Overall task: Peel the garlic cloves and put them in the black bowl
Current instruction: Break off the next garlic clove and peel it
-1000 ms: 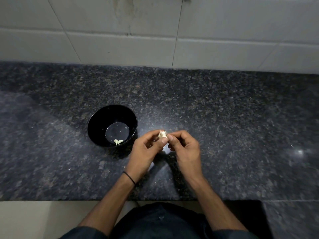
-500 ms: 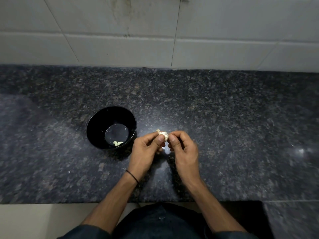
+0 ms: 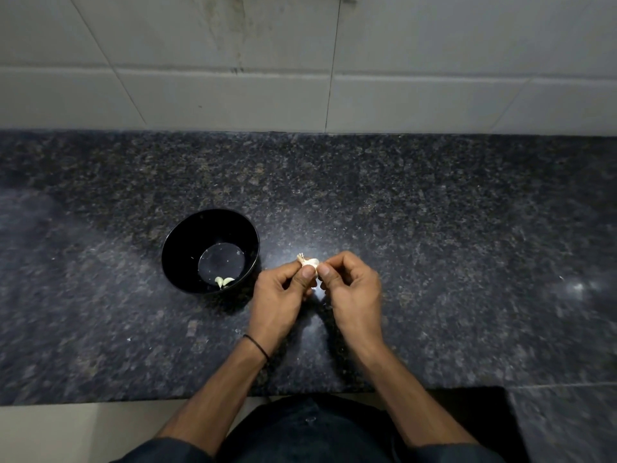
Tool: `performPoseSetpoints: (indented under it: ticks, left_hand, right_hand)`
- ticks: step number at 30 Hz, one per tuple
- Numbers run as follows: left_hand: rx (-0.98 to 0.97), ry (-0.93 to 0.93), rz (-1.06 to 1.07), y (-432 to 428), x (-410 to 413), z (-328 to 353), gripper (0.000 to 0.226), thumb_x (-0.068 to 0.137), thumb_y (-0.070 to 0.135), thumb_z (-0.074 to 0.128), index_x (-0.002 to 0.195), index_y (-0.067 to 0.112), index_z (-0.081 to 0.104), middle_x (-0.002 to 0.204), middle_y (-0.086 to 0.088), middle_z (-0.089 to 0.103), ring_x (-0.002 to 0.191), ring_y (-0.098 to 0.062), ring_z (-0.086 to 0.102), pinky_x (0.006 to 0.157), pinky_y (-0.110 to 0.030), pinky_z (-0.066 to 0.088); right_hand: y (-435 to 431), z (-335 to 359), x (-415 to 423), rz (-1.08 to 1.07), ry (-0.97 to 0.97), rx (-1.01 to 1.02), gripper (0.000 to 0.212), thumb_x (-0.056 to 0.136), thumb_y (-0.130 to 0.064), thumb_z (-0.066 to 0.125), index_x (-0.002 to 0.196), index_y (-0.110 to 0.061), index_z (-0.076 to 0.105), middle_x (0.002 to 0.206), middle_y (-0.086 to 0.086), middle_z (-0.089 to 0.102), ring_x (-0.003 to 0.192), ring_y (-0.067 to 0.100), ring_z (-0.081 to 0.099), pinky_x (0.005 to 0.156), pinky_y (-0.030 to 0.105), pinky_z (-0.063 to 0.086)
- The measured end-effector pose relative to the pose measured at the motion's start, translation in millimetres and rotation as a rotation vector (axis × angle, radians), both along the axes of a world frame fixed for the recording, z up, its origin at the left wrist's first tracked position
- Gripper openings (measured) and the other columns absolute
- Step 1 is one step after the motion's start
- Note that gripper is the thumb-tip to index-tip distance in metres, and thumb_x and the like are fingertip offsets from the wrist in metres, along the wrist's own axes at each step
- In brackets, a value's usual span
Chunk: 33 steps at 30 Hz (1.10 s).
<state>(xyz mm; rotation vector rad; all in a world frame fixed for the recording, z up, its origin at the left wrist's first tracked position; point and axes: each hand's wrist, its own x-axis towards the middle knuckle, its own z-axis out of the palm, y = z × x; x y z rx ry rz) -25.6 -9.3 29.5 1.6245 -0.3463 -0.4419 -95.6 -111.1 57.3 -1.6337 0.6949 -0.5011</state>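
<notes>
Granite, dark and speckled: the worktop (image 3: 434, 262) spans the whole view, with a soft glare patch far out at three o'clock and a paler sheen between the wrists. Item one, black bowl (image 3: 173, 259): round, upright, standing on the worktop at nine o'clock from the hands and just beside the left one, not touching it. Item two, peeled cloves (image 3: 224, 281): two pale pieces lying together inside the bowl, at the six o'clock edge of its flat floor. Item three, garlic piece (image 3: 310, 262): whitish, with a dry tuft sticking out at its ten o'clock end, held above the worktop and outside the bowl, at three o'clock from the bowl's rim. Item four, left hand (image 3: 278, 302): fingers curled, thumb tip pressed on the near side of the garlic piece, pinching it; a thin dark wristband (image 3: 256, 345) circles the wrist. Item five, right hand (image 3: 354, 295): fingers curled, thumb and forefinger tips closed on the same garlic piece from its three o'clock side, so that the two hands meet at the thumbs. Backdrop at twelve o'clock: pale tiled wall (image 3: 233, 78) with dark grout lines and a faint stain. At six o'clock, below the worktop's front edge: dark clothing (image 3: 310, 429) of the person.
</notes>
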Motion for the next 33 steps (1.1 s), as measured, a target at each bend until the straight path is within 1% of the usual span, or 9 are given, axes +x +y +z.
performPoseSetpoints:
  ticks: [4, 9, 12, 15, 21, 24, 27, 31, 33]
  left_hand:
    - [0.018, 0.01, 0.042, -1.6, -1.2, -2.5, 0.016, 0.098, 0.011, 0.063, 0.095, 0.01, 0.079, 0.071, 0.004, 0.071, 0.064, -0.004, 0.06, 0.061, -0.02, 0.049]
    - [0.072, 0.013, 0.042, -4.3, -7.3, -5.1, 0.021, 0.097, 0.011, 0.065, 0.08, 0.016, 0.076, 0.073, 0.005, 0.074, 0.07, -0.008, 0.061, 0.07, -0.038, 0.055]
    - [0.094, 0.001, 0.008, -3.9, -6.6, -4.1, 0.018, 0.098, 0.011, 0.063, 0.087, 0.013, 0.078, 0.079, 0.001, 0.076, 0.072, -0.006, 0.064, 0.072, -0.035, 0.054]
    - [0.12, -0.015, -0.034, -3.2, -6.7, -0.5, 0.02, 0.098, 0.01, 0.062, 0.088, 0.016, 0.077, 0.073, 0.01, 0.073, 0.068, 0.0, 0.061, 0.067, -0.021, 0.05]
    - [0.158, -0.025, -0.06, -2.0, -2.0, -4.5, 0.013, 0.096, 0.014, 0.065, 0.088, 0.02, 0.074, 0.071, 0.009, 0.067, 0.067, -0.005, 0.056, 0.068, -0.028, 0.048]
    - [0.214, -0.036, -0.018, -0.9, 0.4, -10.2, 0.016, 0.092, 0.017, 0.071, 0.105, 0.025, 0.074, 0.087, 0.011, 0.074, 0.079, -0.003, 0.064, 0.08, -0.022, 0.051]
    - [0.315, -0.089, 0.019, -3.1, 4.9, -17.5, 0.028, 0.089, 0.018, 0.075, 0.117, 0.021, 0.073, 0.097, 0.005, 0.074, 0.091, -0.008, 0.068, 0.087, -0.023, 0.052]
    - [0.382, -0.167, 0.028, -6.2, 7.9, -23.4, 0.031, 0.087, 0.018, 0.076, 0.117, 0.02, 0.073, 0.099, -0.001, 0.073, 0.093, -0.015, 0.067, 0.091, -0.032, 0.053]
    - [0.409, -0.199, 0.044, -5.7, 7.3, -22.9, 0.03, 0.086, 0.018, 0.077, 0.116, 0.019, 0.073, 0.099, -0.002, 0.072, 0.09, -0.016, 0.066, 0.089, -0.029, 0.051]
  right_hand:
    - [3.9, -3.0, 2.3, -0.023, 0.0, -0.003, 0.019, 0.093, -0.009, 0.068, 0.077, -0.02, 0.067, 0.07, -0.009, 0.068, 0.067, 0.003, 0.061, 0.064, 0.02, 0.049]
    - [4.1, -12.5, 7.5, -0.063, 0.043, 0.047, 0.018, 0.095, -0.014, 0.065, 0.078, -0.02, 0.066, 0.071, -0.007, 0.068, 0.068, 0.005, 0.061, 0.065, 0.032, 0.053]
    - [3.4, -16.6, 5.3, -0.027, 0.068, 0.018, 0.017, 0.097, -0.014, 0.062, 0.081, -0.018, 0.063, 0.074, -0.006, 0.067, 0.069, 0.003, 0.059, 0.063, 0.02, 0.048]
    - [0.7, -23.2, 1.2, -0.009, 0.118, -0.111, 0.015, 0.099, -0.018, 0.061, 0.084, -0.017, 0.06, 0.078, -0.006, 0.065, 0.07, 0.003, 0.056, 0.063, 0.014, 0.042]
    - [-11.8, -28.4, -2.3, -0.026, 0.122, -0.22, 0.015, 0.101, -0.021, 0.058, 0.088, -0.015, 0.058, 0.078, -0.007, 0.061, 0.071, 0.004, 0.054, 0.063, 0.016, 0.04]
    - [-18.9, -34.6, -6.0, -0.069, 0.117, -0.104, 0.016, 0.103, -0.019, 0.054, 0.088, -0.014, 0.057, 0.083, -0.001, 0.068, 0.074, 0.011, 0.062, 0.069, 0.026, 0.05]
    - [-21.7, -40.0, -10.1, -0.09, 0.11, 0.053, 0.016, 0.104, -0.014, 0.052, 0.089, -0.011, 0.057, 0.086, 0.004, 0.07, 0.071, 0.007, 0.062, 0.065, 0.024, 0.053]
    - [-29.7, -55.4, -9.9, -0.111, 0.224, -0.064, 0.014, 0.101, -0.019, 0.058, 0.086, -0.018, 0.057, 0.08, 0.002, 0.068, 0.073, 0.016, 0.063, 0.068, 0.033, 0.051]
    - [-33.6, -57.4, -5.4, -0.095, 0.267, -0.11, 0.011, 0.099, -0.02, 0.06, 0.089, -0.016, 0.058, 0.082, -0.001, 0.066, 0.076, 0.014, 0.062, 0.069, 0.029, 0.048]
